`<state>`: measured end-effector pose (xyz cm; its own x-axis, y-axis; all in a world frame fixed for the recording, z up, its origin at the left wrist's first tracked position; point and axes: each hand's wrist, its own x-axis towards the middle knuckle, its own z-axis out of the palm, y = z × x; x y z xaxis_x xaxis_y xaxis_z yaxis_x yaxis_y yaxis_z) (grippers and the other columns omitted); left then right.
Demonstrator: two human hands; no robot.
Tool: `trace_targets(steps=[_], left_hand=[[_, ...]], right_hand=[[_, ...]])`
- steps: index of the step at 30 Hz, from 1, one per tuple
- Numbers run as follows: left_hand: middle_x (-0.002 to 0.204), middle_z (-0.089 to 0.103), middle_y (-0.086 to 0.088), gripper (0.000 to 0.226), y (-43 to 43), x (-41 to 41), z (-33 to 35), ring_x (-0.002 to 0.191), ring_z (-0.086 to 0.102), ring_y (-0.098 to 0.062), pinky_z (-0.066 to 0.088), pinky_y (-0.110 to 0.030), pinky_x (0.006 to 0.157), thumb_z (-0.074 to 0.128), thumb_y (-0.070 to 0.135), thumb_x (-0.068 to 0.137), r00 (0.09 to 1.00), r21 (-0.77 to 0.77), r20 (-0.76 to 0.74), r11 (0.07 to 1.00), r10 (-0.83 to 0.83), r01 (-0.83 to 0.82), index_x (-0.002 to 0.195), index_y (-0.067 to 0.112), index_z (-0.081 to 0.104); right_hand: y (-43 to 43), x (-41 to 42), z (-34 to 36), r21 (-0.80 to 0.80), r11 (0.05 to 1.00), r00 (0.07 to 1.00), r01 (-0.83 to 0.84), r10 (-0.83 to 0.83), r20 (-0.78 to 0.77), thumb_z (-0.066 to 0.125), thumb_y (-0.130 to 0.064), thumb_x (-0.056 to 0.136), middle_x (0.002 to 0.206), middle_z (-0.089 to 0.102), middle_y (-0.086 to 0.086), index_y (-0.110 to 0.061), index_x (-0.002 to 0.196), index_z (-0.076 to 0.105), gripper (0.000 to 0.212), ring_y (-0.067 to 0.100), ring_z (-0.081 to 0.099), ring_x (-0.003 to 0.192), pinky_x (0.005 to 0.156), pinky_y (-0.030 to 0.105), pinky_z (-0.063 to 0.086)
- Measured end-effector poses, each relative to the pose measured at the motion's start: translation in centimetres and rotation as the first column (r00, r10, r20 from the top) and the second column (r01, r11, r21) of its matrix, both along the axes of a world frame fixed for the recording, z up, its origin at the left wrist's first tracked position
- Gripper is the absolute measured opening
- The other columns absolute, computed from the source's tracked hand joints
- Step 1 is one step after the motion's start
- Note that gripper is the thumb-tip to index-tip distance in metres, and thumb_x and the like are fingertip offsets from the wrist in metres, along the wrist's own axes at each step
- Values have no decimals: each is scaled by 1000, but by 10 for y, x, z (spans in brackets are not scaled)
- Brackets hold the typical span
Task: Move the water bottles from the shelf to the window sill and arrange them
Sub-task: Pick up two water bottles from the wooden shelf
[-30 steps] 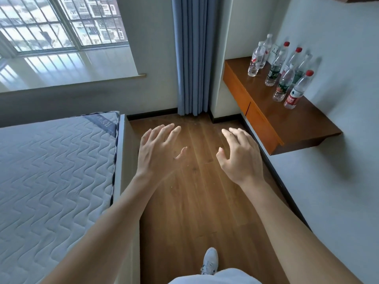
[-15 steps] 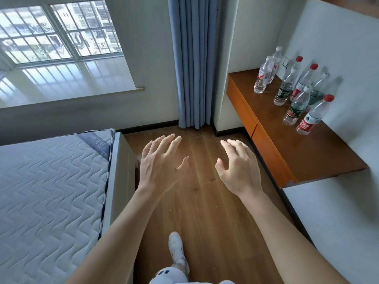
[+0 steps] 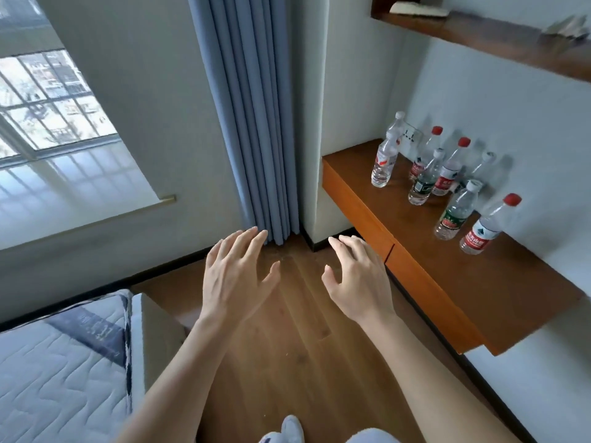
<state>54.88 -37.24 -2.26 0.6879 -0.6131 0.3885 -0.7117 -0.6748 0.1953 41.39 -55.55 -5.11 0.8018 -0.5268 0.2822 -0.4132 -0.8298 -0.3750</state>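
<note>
Several clear water bottles stand upright on a brown wall-mounted shelf (image 3: 447, 270) at the right. The nearest has a red cap and red label (image 3: 486, 227); beside it is a green-labelled one (image 3: 455, 212); the farthest left has a white cap (image 3: 385, 161). The pale window sill (image 3: 73, 193) lies at the left under the window. My left hand (image 3: 238, 276) and my right hand (image 3: 358, 279) hover over the wooden floor with fingers spread, holding nothing, left of the shelf's front edge.
A blue curtain (image 3: 252, 116) hangs in the corner between sill and shelf. A mattress (image 3: 57, 372) fills the lower left. A higher wooden shelf (image 3: 479, 33) runs along the right wall. My shoes show at the bottom edge.
The view has moved forward and tilted up: the shelf and bottles are nearer and larger, and the upper shelf has come into view. Both hands stay spread and empty.
</note>
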Motion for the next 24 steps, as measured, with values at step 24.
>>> trace_targets(steps=[24], left_hand=[[147,49,7,59,-354,66,-27,136,44,-16,40,-41,109,50,57,91,717,-98,-310,771,-624,629,144,31,43]], right_hand=[[-233,-32,-40,59,757,757,651,-653,27,73,-37,87,139,62,7,-18,139,57,58,26,57,131,105,42,47]])
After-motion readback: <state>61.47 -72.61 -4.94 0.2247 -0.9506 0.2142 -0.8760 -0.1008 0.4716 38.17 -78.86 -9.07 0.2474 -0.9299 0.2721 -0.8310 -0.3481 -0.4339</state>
